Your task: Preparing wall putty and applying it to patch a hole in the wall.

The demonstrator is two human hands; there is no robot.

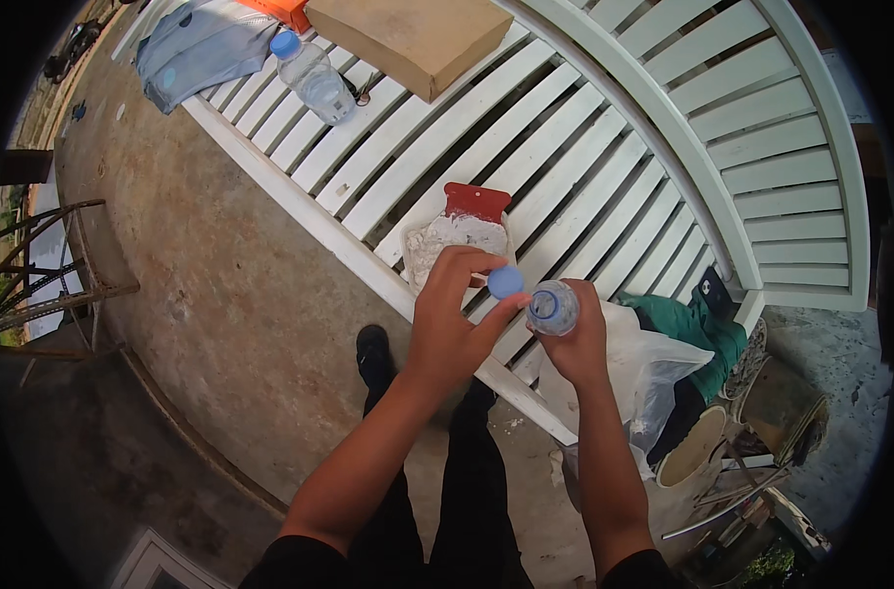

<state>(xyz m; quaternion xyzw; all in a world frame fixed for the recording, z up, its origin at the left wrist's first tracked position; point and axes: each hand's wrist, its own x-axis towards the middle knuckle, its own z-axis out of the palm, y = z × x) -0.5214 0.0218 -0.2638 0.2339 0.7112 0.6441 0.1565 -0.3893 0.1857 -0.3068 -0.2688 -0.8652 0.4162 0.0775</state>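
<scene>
Pinched between the thumb and fingers of my left hand [457, 309] is a round blue bottle cap [505, 283]. My right hand [582, 339] is wrapped round a clear plastic bottle [553, 308], whose open mouth faces up toward me. Cap and bottle are apart, with a small gap between them. Just beyond my left hand, a white tub [407, 239] of whitish powder or paste sits on the slatted bench. A red scraper [477, 202] stands in it, smeared with the white stuff.
The white slatted bench [555, 162] carries a cardboard box [413, 34], a capped water bottle [315, 79] and a grey-blue cloth [197, 49]. Right of my hands lie a white plastic bag [653, 368], a green cloth [697, 339] and a dark phone [714, 292]. Clutter sits on the floor beyond.
</scene>
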